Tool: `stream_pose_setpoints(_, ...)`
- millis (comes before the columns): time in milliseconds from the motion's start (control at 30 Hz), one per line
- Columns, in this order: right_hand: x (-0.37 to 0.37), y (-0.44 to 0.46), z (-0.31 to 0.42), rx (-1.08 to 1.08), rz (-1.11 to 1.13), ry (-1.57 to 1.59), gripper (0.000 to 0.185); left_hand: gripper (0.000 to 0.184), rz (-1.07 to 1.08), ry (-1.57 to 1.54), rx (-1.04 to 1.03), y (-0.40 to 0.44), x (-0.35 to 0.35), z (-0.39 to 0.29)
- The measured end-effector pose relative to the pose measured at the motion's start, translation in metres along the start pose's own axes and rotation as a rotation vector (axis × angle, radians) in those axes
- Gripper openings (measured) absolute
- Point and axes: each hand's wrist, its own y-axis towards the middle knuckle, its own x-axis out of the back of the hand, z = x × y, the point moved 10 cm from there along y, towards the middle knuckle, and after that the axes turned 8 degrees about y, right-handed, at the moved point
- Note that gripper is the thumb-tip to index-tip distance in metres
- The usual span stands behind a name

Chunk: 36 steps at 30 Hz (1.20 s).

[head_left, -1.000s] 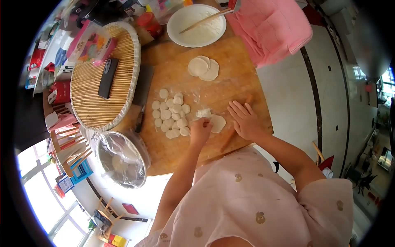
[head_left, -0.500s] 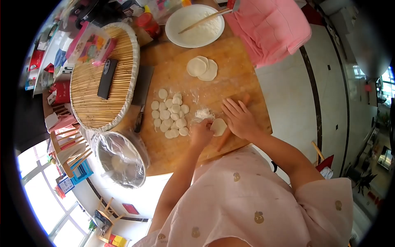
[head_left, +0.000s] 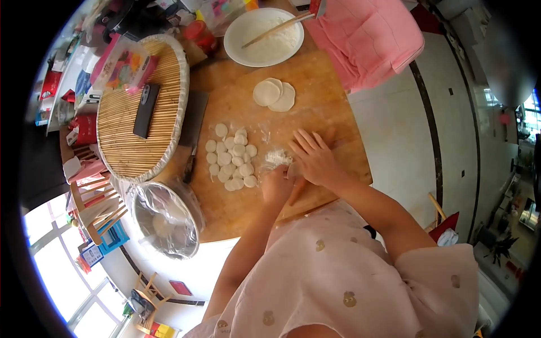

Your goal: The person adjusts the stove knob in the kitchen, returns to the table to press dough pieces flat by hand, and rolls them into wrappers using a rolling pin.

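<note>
My left hand [head_left: 277,184] is closed, pinching the edge of a dough wrapper [head_left: 292,170] on the wooden board [head_left: 310,84]. Flat on the rolling pin [head_left: 297,192] lies my right hand [head_left: 315,160], fingers stretched out. The pin reaches over the wrapper, and most of the wrapper is hidden by the pin and my hands. Just beyond my left hand is a small heap of flour [head_left: 277,158]. Several flattened dough pieces [head_left: 231,158] lie in a cluster to the left. Farther back, 3 rolled wrappers [head_left: 282,100] overlap.
A white bowl of flour [head_left: 232,45] with chopsticks [head_left: 276,31] across it stands at the back. On the left are a cleaver [head_left: 194,115], a round woven tray [head_left: 110,127] bearing a phone [head_left: 146,110], and a plastic-covered basin [head_left: 194,239]. A pink-covered chair [head_left: 372,39] adjoins the board.
My right hand and the rolling pin have moved left, onto the wrapper, which showed more fully before. My left hand still pinches its edge. The view has shifted slightly.
</note>
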Motion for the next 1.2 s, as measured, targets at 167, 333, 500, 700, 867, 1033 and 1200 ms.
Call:
stream_pose_setpoints(167,-0.009,0.032,0.006,0.017,-0.067,-0.009,0.049,0.02,0.016,0.143,0.043,0.015,0.005,0.001)
stream_pose_setpoints(333,0.011,-0.057,-0.017,-0.032,0.114,-0.001,0.051,0.024,0.031,-0.324,0.124,0.007,-0.017,0.042)
stream_pose_setpoints(500,-0.012,0.039,0.002,-0.004,-0.047,-0.002,0.054,0.026,0.063,0.183,0.072,0.003,0.014,-0.016)
stream_pose_setpoints(700,0.006,-0.034,-0.012,0.004,0.117,0.022,0.055,0.025,0.044,-0.145,0.149,0.009,0.006,0.024)
stream_pose_setpoints(867,0.002,-0.027,-0.011,0.009,0.073,-0.01,0.053,0.025,0.082,-0.159,0.066,0.004,-0.012,0.025)
stream_pose_setpoints(1033,-0.007,0.039,0.01,0.032,-0.101,-0.024,0.052,0.025,0.075,0.19,0.063,0.011,0.006,-0.002)
stream_pose_setpoints(1200,0.014,-0.052,-0.016,0.018,0.127,-0.004,0.053,0.029,0.102,-0.506,0.235,0.003,-0.028,0.056)
